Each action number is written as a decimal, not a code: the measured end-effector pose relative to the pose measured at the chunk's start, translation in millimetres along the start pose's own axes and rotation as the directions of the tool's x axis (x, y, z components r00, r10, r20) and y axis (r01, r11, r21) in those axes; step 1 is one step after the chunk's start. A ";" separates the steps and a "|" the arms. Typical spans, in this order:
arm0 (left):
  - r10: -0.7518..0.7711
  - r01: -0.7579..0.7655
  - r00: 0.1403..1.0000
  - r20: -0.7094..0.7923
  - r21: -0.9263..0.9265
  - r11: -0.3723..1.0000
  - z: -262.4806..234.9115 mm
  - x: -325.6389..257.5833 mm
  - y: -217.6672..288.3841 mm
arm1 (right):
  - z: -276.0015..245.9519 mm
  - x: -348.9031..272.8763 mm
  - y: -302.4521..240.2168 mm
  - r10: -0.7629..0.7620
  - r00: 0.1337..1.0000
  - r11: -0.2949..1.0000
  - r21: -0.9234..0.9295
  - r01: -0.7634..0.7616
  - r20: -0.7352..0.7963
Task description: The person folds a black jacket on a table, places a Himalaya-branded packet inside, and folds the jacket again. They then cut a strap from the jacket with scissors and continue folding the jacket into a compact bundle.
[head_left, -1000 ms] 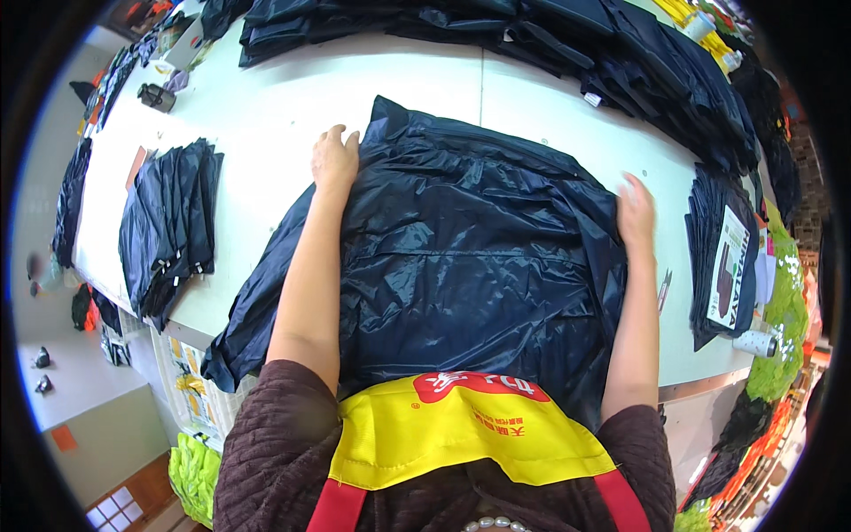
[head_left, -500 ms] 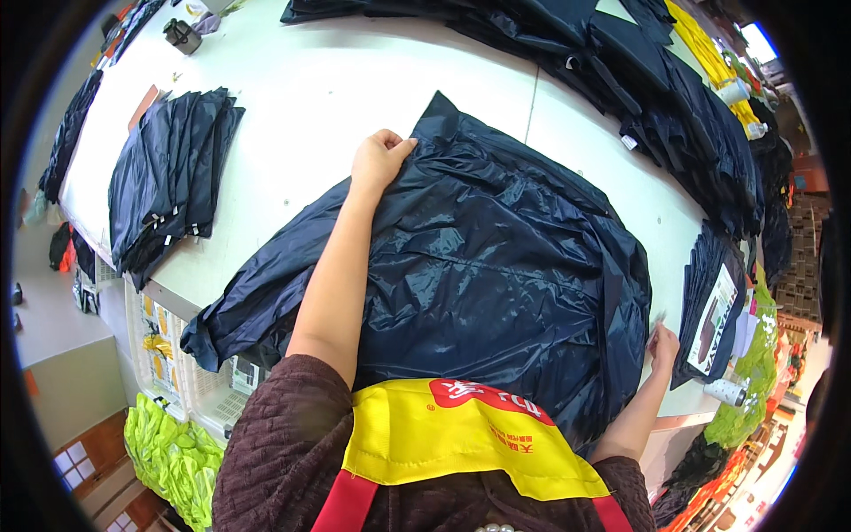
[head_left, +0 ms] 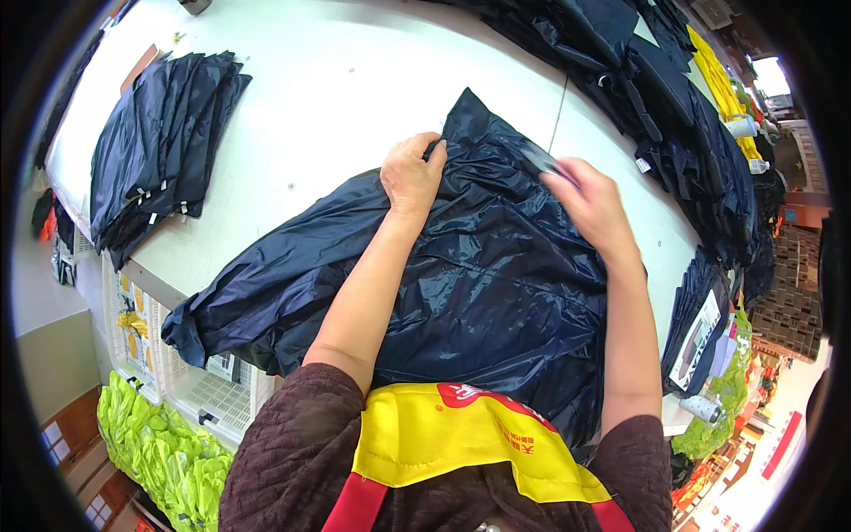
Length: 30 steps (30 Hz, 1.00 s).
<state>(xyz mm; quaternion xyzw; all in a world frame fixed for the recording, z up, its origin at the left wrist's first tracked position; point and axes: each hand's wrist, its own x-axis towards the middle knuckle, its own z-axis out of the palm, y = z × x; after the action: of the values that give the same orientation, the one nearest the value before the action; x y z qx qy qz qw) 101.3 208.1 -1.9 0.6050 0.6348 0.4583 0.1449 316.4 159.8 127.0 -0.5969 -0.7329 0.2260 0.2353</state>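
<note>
Dark navy garment (head_left: 496, 275): lies wrinkled at the centre of the frame, on the white worktop (head_left: 301, 115). With left hand (head_left: 413, 173), pinches its upper edge; with right hand (head_left: 585, 199), grips a small blurred tool (head_left: 542, 161) nearby. At upper left, stacked dark garments (head_left: 164, 133); at upper right, heaped dark fabric (head_left: 656, 80).

White characters stand on the red patch (head_left: 483, 399) of the yellow apron bib (head_left: 417, 450), partly bent by a fold, with smaller red characters and a tiny ringed mark on the yellow cloth; bold dark lettering runs along the white card (head_left: 695, 344) on the dark stack (head_left: 683, 301) at right; the white tags (head_left: 152, 218) on the left-hand pile (head_left: 168, 124) are too small to read
</note>
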 end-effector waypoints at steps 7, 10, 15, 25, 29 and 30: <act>0.224 -0.224 0.970 -0.093 0.017 0.974 5.2 -2.3 -4.3 | 53.1 92.3 -27.6 0.007 0.971 0.927 -0.367 0.084 0.240; 0.251 -0.249 0.962 -0.109 0.028 0.968 5.7 -3.6 -5.4 | 58.8 102.5 -30.1 -0.001 0.957 0.903 -0.410 0.125 0.289; 0.292 -0.287 0.950 -0.112 0.059 0.956 4.4 -4.5 -5.7 | 62.5 111.9 -33.6 -0.001 0.936 0.874 -0.455 0.172 0.352; -0.073 0.054 0.982 0.173 0.113 0.992 10.4 -0.3 -13.0 | -19.1 8.0 52.2 0.147 0.988 0.974 0.177 -0.139 -0.037; -0.136 0.124 0.949 0.284 0.060 0.990 5.8 11.6 -16.9 | -93.9 -142.6 155.1 0.562 0.809 0.797 0.374 -0.474 -0.172; -0.100 0.095 0.954 0.282 0.034 0.995 4.8 13.6 -20.6 | -105.2 -189.7 185.2 0.607 0.725 0.794 0.246 -0.555 -0.325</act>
<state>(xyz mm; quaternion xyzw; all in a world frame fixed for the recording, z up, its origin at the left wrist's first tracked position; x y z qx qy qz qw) 88.7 225.5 -15.0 0.6338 0.6411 0.3528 0.2506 556.9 13.3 82.2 -0.8122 -0.4303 0.2135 0.3311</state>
